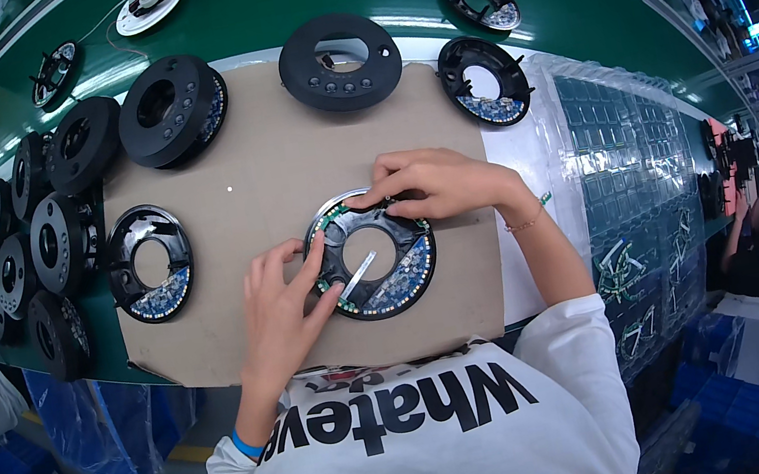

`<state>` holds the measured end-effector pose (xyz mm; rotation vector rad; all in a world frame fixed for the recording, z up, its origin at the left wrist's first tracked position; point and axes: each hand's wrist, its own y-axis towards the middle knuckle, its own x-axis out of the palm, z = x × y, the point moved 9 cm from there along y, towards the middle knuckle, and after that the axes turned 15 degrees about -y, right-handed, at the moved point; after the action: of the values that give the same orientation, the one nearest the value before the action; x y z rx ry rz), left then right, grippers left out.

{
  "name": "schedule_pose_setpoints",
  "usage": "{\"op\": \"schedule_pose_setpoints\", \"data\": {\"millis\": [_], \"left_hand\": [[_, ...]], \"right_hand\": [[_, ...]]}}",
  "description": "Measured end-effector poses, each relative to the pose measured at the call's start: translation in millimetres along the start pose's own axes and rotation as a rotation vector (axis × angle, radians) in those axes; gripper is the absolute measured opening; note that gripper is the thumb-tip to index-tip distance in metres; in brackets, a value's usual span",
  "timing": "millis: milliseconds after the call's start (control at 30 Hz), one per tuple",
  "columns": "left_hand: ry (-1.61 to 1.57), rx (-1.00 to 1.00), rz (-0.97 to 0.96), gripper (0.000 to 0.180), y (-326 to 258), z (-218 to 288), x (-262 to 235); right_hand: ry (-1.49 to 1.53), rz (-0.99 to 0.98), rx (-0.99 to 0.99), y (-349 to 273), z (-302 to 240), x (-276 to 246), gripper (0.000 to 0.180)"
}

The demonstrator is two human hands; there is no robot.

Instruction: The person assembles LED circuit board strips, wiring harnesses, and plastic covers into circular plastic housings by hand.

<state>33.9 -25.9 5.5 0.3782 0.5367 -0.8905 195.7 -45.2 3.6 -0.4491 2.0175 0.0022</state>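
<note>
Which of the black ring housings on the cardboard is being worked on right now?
The ring housing at the cardboard's near centre: both the left hand and right hand touch it; the others lie untouched.

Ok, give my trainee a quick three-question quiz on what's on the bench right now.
1. True or false: both hands touch the ring on the cardboard.
2. Which hand pinches the ring's top edge? A) left hand B) right hand
3. What lies across the ring's centre hole?

Key: 1 true; 2 B; 3 a flat ribbon cable.
</note>
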Motion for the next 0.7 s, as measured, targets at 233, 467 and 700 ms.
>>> {"op": "schedule_pose_setpoints", "data": {"millis": [233,467,700], "left_hand": [[-0.020,0.003,0.007,0.055,-0.7,-1.4,-0.2],[-0.034,0.003,0.007,0.054,1.7,2.9,-3.0],[-0.026,0.003,-0.006,0.051,3.7,5.6,-4.0]], "right_hand": [[0.027,0.091,0.044,-1.0,-3.9,-6.4,0.043],[0.060,0.186,0.000,-0.7,-0.9,-5.8,0.043],[0.046,0.321,-0.006,-6.6,-7.8,-16.4,0.033]]}}
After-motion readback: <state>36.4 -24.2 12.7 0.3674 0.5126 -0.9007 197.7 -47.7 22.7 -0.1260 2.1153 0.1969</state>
